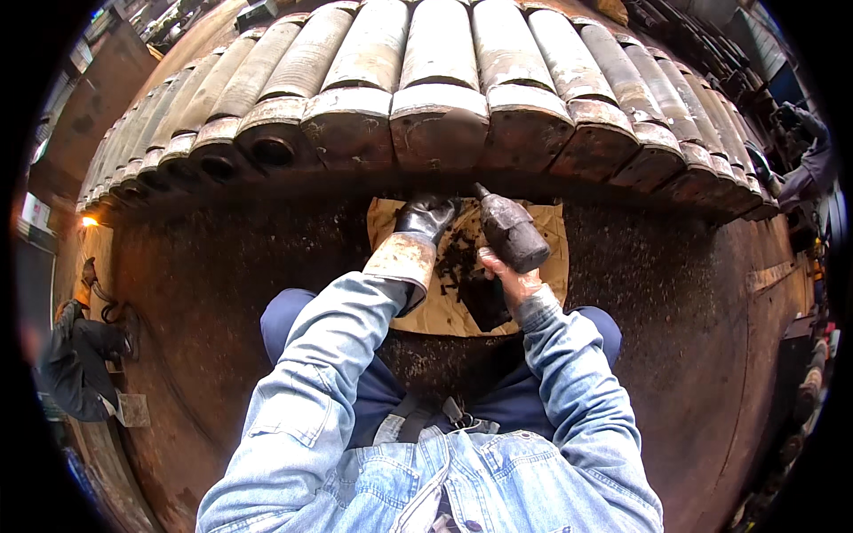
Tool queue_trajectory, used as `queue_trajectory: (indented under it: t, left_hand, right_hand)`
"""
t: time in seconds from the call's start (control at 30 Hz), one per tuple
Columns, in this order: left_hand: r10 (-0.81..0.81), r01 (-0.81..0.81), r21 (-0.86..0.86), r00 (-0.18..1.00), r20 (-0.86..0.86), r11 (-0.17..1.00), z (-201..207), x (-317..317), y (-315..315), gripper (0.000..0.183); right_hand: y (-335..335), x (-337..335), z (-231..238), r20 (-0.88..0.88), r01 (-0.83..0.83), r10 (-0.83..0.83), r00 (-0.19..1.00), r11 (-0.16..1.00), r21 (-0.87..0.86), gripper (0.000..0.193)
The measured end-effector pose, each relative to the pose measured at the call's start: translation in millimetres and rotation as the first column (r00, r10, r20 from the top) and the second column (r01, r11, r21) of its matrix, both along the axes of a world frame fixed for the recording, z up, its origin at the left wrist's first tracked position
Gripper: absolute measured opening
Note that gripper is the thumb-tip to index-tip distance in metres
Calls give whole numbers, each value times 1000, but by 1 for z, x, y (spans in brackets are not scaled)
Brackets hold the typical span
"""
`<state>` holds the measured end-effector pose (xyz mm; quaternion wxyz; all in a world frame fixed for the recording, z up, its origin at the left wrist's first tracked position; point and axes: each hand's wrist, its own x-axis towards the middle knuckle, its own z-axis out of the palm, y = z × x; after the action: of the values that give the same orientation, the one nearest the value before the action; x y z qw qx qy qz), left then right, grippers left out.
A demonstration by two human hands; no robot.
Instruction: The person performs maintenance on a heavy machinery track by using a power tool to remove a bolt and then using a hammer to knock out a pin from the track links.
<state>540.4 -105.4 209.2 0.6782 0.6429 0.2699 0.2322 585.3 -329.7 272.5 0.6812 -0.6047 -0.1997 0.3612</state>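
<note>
"Where's the power tool (514, 234)?"
"Grasped by the right hand (513, 282), at three o'clock from the gloved left hand (427, 218)."
"And the left's grip?"
"Can't tell; metal blocks (438, 135) sit at its twelve o'clock."

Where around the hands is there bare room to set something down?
Floor on either side of the paper, nearer than the cylinders, looks mostly bare, though gritty. The paper is crowded: dark bits lie on it, with the left hand, right hand and tool over it.
</note>
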Motion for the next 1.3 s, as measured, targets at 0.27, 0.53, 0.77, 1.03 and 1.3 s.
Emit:
queue_trajectory:
  t: [0.27, 0.53, 0.77, 1.03, 1.3]
  left_hand:
    - [174, -210, -263, 972, -156, 942, 86, -28, 1, 33]
    - [355, -234, -586, 929, 100, 776, 144, -50, 43, 45]
    - [417, -253, -606, 897, 145, 754, 172, -67, 48, 42]
    - [419, -200, -637, 883, 212, 744, 177, -71, 49, 37]
    - [413, -197, -618, 882, 227, 761, 181, -78, 48, 36]
  right_hand:
    - [30, 15, -22, 39, 0, 9, 999, 977, -212, 41]
    - [78, 1, -42, -165, 88, -122, 979, 976, -200, 29]
    - [92, 4, -55, -216, 72, -54, 975, 995, 75, 28]
    - [110, -3, -72, -358, 137, -101, 928, 988, 77, 21]
    - [125, -17, -70, -19, 218, -219, 975, 974, -54, 24]
